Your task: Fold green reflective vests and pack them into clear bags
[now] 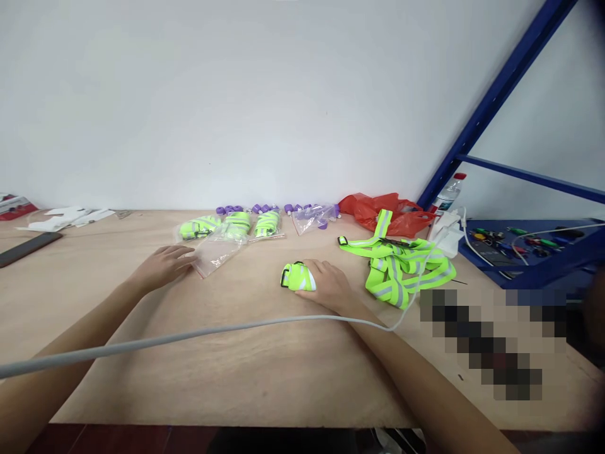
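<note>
A folded bundle of neon yellow-green reflective strap (297, 277) with a black buckle is under my right hand (326, 284), whose fingers wrap round its right side on the table. My left hand (165, 265) reaches forward, fingers stretched out, the tips at the left edge of a clear plastic zip bag (220, 252). Whether they pinch the bag is hard to see. Behind it lie bagged bundles of the same strap, one at left (198, 227), one in the middle (237, 223) and one at right (267, 223). A loose reflective harness (401, 268) spreads out right of my right hand.
Purple caps (229, 209) line the wall beside another clear bag (314, 219). A red plastic bag (387, 211), a bottle (449, 194) and a blue rack (496, 88) are at right. A grey cable (212, 330) crosses over both forearms. A dark phone-like slab (31, 248) lies left.
</note>
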Demonstrator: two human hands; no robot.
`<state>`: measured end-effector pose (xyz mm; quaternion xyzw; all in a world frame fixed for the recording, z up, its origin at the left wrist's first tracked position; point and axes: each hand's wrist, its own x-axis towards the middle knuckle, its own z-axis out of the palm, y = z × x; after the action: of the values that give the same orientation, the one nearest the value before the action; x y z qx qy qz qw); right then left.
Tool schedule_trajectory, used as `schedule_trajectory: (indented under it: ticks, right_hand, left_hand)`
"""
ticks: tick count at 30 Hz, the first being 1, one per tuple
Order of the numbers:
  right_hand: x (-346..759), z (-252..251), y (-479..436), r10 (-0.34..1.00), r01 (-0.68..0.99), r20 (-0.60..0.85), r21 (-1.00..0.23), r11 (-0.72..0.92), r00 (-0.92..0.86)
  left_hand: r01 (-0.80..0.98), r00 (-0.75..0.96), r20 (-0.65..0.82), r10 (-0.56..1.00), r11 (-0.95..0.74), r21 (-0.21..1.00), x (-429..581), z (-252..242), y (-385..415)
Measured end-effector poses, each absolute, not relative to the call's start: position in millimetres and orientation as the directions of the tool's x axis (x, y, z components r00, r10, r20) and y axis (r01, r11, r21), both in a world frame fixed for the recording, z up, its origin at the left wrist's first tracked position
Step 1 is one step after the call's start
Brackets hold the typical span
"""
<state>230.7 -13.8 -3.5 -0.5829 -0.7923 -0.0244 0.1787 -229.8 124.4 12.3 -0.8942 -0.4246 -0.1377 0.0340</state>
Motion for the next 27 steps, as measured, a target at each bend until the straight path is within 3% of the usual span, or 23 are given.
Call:
schedule_trajectory:
  ticks: [11, 17, 22, 27]
  right_hand:
    - [233, -16, -11, 0.880, 0.911, 0.376, -0.175, 0.374, -0.289]
    - [235, -14, -12, 0.875, 0.895, 0.394, -0.222, 0.387, -0.281]
    - [235, -7, -19, 0.868, 0.873, 0.392, -0.249, 0.420, -0.306]
    - [236, -9, -24, 0.827, 0.833, 0.395, -0.221, 0.507, -0.399]
  left_hand:
    - [0.787, 0.546, 0.369, 0.752, -0.611, 0.083, -196, 36, 91]
    - [0.703, 0.566, 0.333, 0.754, -0.653, 0.282, -133, 69, 54]
    - [0.596, 0.595, 0.237, 0.768, -0.620, 0.511, -65, 66, 47]
    - [0.490, 0.659, 0.252, 0.709, -0.658, 0.571, -3, 43, 60]
